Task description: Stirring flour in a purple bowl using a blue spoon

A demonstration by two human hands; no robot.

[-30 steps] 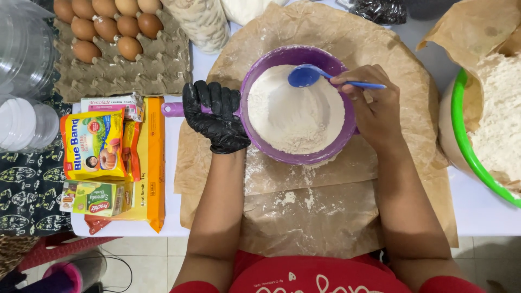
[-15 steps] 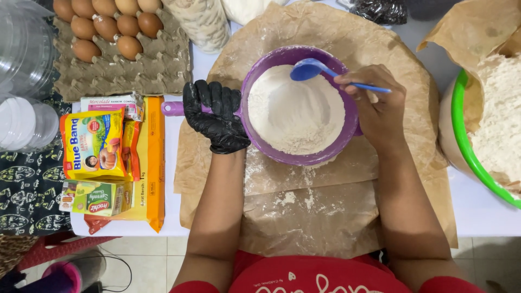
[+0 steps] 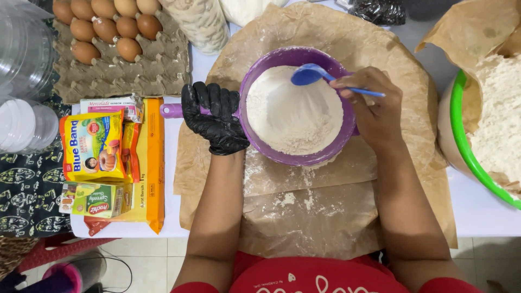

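A purple sieve-like bowl [image 3: 255, 73] heaped with white flour [image 3: 293, 114] rests on brown paper [image 3: 304, 217] in front of me. My left hand [image 3: 214, 116], in a black glove, grips the bowl's purple handle [image 3: 171, 110] at its left side. My right hand [image 3: 372, 106], bare, pinches the thin handle of a blue spoon [image 3: 309, 74]. The spoon's bowl hovers over the upper part of the flour heap, near the far rim.
A cardboard tray of brown eggs [image 3: 103, 27] lies at the far left. Yellow, orange and green food packets [image 3: 108, 163] sit left of the paper. A green-rimmed bowl [image 3: 467, 157] lined with brown paper holds more flour at the right. Clear plastic jars [image 3: 21, 125] stand at the left edge.
The blue spoon has shifted slightly upward toward the far rim of the purple bowl. My left hand has kept its grip on the handle.
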